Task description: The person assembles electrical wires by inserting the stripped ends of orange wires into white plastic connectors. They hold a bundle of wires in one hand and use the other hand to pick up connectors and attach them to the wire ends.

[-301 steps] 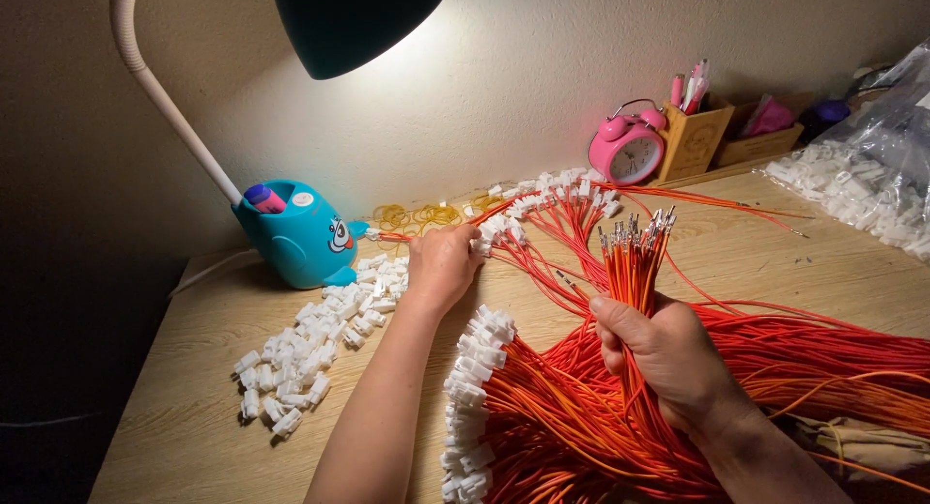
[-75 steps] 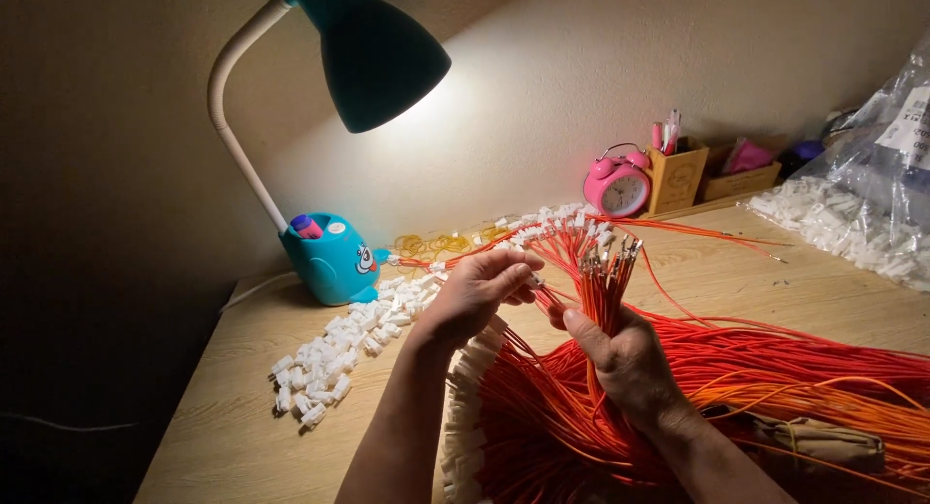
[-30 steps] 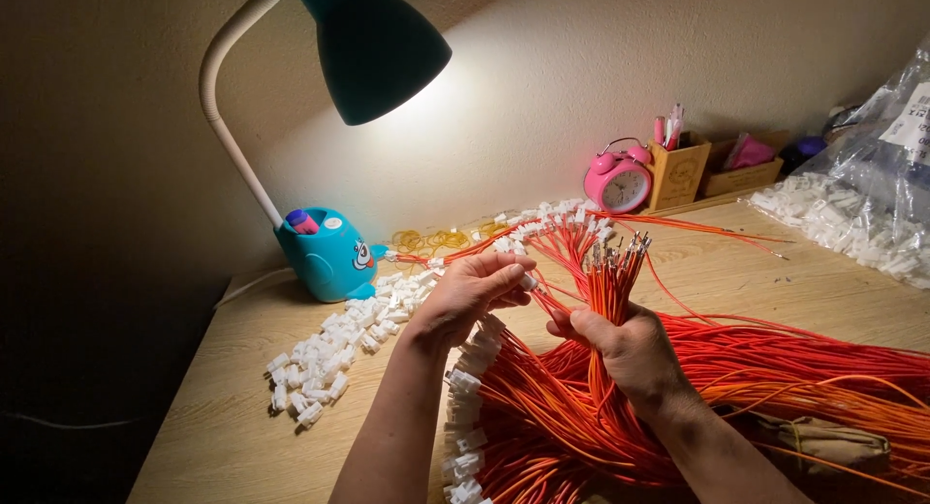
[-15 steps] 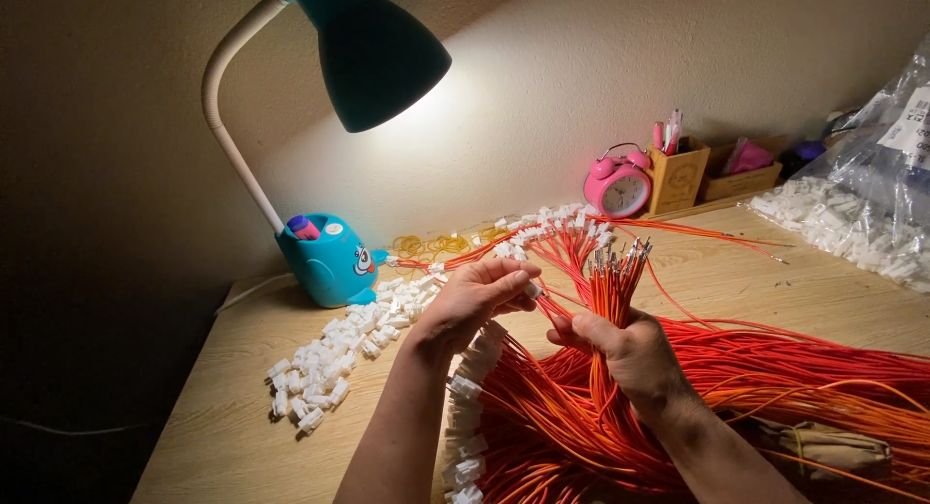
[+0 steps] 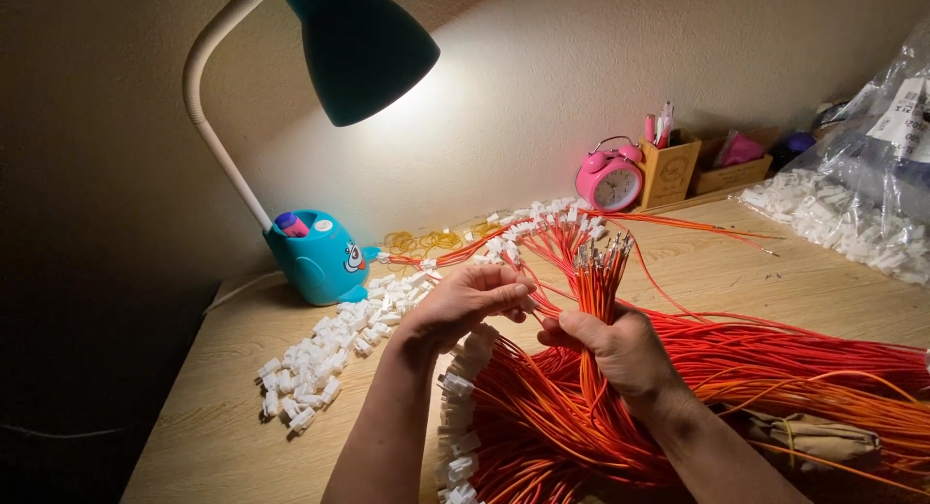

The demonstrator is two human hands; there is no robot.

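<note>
My right hand (image 5: 612, 344) grips an upright bundle of orange wires (image 5: 598, 276) with bare metal tips fanned out at the top. My left hand (image 5: 467, 304) is pinched shut just left of it, fingertips meeting the right hand's thumb around what looks like a small white connector and one wire end; the piece itself is mostly hidden. A large mass of orange wires (image 5: 775, 364) spreads across the wooden desk (image 5: 203, 422) to the right. Wires fitted with white connectors (image 5: 528, 223) fan out behind the hands, and another row (image 5: 455, 436) lies below my left wrist.
A pile of loose white connectors (image 5: 325, 354) lies left of my hands. A teal desk lamp (image 5: 320, 257) stands at the back left, yellow rubber bands (image 5: 426, 241) beside it. Further back are a pink alarm clock (image 5: 608, 180), a pen holder (image 5: 668, 165) and a plastic bag of connectors (image 5: 862, 204).
Ten seconds ago my left hand lay flat on the desk near the connector pile; it has since come up to the bundle and pinched shut. Over the last second the hands barely moved.
</note>
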